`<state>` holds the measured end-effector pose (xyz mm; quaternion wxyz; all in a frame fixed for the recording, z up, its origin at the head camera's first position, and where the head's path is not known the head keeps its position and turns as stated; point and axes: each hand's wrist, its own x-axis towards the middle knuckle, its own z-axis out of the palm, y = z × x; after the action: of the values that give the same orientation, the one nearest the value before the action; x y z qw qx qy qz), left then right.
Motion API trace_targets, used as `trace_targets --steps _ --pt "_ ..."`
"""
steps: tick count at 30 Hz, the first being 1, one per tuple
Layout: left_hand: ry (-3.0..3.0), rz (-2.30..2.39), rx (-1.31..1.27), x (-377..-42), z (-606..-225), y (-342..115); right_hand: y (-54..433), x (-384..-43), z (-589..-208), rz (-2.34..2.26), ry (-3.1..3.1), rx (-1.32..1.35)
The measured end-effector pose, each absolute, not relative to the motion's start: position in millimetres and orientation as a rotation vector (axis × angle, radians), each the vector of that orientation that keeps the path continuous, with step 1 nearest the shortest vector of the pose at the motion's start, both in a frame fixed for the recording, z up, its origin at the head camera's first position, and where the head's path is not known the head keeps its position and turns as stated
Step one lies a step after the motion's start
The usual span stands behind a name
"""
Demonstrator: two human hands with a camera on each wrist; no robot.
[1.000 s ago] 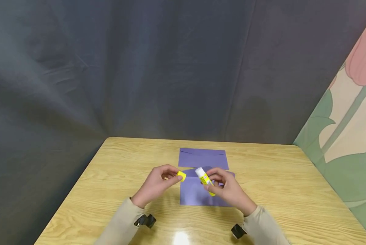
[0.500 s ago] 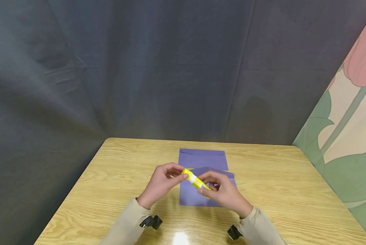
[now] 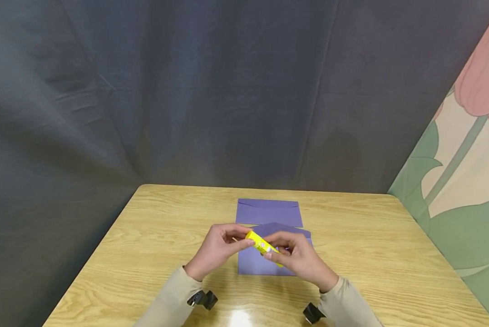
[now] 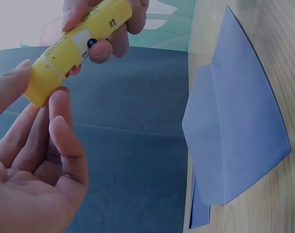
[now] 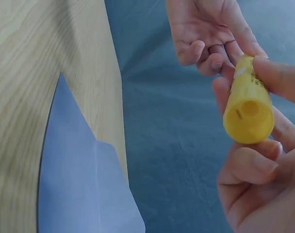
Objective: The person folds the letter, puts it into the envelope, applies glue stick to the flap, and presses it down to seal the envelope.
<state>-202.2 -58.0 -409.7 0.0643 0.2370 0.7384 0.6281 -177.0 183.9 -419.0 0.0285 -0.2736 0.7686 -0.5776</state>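
Note:
Both hands hold a yellow glue stick point(image 3: 264, 245) above the table, tilted with its capped end up to the left. My left hand point(image 3: 217, 249) pinches the yellow cap point(image 4: 43, 81) between thumb and fingers. Around the barrel curl the fingers of my right hand point(image 3: 299, 256); the hollow base point(image 5: 249, 121) faces the right wrist view. The cap sits down on the barrel, with only a thin seam showing. Beneath the hands lies a purple envelope point(image 3: 248, 263) with its flap point(image 3: 274, 227) opened away from me, partly hidden by the right hand.
A second purple envelope point(image 3: 269, 213) lies just behind the first, its flap folded down. Both are on a wooden table point(image 3: 166, 227). A dark curtain point(image 3: 228, 91) hangs behind the far edge, and a flower-patterned cloth point(image 3: 465, 204) is at the right.
The left hand has brought the cap rightward onto the glue stick's white end, which is now covered. The right hand has moved slightly left and tilted the stick toward the cap.

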Motion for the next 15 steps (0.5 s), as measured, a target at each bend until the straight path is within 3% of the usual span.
trace_targets --steps 8,15 --pt "2.359 1.711 0.738 -212 -428 -52 185 -183 -427 -1.55 2.507 -0.683" --pt "2.779 1.09 0.809 -217 -448 -36 205 -196 -441 -1.523 2.817 -0.404"
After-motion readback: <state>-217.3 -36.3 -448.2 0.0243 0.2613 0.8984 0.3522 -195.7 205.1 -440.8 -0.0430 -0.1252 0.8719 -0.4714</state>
